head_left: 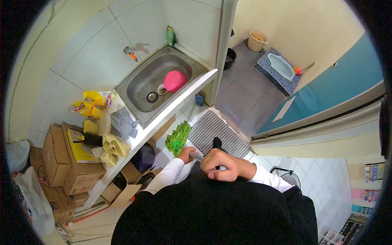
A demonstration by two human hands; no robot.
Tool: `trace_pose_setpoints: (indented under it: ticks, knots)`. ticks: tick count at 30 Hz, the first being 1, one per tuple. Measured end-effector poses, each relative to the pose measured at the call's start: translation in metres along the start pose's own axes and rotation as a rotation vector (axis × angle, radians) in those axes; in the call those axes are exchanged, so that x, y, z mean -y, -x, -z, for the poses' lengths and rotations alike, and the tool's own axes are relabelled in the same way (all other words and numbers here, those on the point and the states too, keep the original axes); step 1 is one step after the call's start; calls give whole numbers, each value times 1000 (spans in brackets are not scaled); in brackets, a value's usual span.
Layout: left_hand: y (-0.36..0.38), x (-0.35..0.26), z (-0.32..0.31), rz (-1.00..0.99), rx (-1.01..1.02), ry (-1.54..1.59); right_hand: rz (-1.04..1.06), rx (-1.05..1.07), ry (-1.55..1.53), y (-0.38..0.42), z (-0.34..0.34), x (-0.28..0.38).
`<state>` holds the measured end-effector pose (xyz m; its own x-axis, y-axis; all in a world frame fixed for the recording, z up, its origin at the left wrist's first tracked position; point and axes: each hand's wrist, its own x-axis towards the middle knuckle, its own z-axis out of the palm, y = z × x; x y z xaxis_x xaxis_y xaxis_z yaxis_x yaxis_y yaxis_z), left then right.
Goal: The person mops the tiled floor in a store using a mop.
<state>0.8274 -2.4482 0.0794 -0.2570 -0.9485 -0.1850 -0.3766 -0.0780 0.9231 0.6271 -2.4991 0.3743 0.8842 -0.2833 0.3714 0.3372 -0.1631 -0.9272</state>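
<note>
A mop with a green head [178,136] rests on the white tiled floor, just left of a striped mat [216,132]. Its grey handle [197,157] runs up toward my body. Lower on the handle, my left hand [186,155] is wrapped round it. Near the handle's top end my right hand [222,164] is closed round it, with the rounded tip showing beside the fingers. One dark-covered foot [217,143] stands on the mat.
A counter with a steel sink [134,90] holding a pink bowl [175,81] is at the left, cardboard boxes [57,151] beyond. Ahead, a doorway shows a grey floor, squat toilet [281,66], bucket [258,40] and blue door [318,85]. A fan [290,178] stands at the right.
</note>
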Motion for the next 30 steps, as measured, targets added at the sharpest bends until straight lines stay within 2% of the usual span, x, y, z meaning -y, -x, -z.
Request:
trace_pose_setpoints:
  ticks: [1,4,6,11,12,14,16,20,21,24,26,27,30]
  knots:
    - [-1,1,4,-182,-34,-107,6,-10,-1,-1,0,0]
    - [-4,1,3,-120,-33,-114,40,-54,4,-2,2,-2]
    - [-7,2,3,-217,-89,-43,76,-96,4,-2,5,-7]
    - [-21,21,-2,-130,-219,-163,-80,-294,-53,-20,8,-2]
    - [-17,-5,8,-80,-226,-223,-92,-316,-77,-27,8,-2]
    - [-19,5,9,-133,-340,-147,-101,-339,-105,-41,10,-4]
    - [-16,2,16,-1,-361,-45,-110,-341,-133,-56,8,-9]
    - [-6,-6,16,129,-542,-55,3,-189,-201,-78,4,-19]
    - [4,-6,8,41,-671,-37,-5,-169,-215,-79,0,-16]
    - [-3,34,-46,205,-898,13,25,-159,-378,-75,-16,-13]
    - [7,9,-70,179,-1071,193,-9,-152,-419,-68,-14,-9]
    - [16,-7,-79,165,-1153,283,-68,-79,-432,-67,-12,-6]
    - [57,-34,-101,282,-1076,254,-198,137,-465,-61,-19,0]
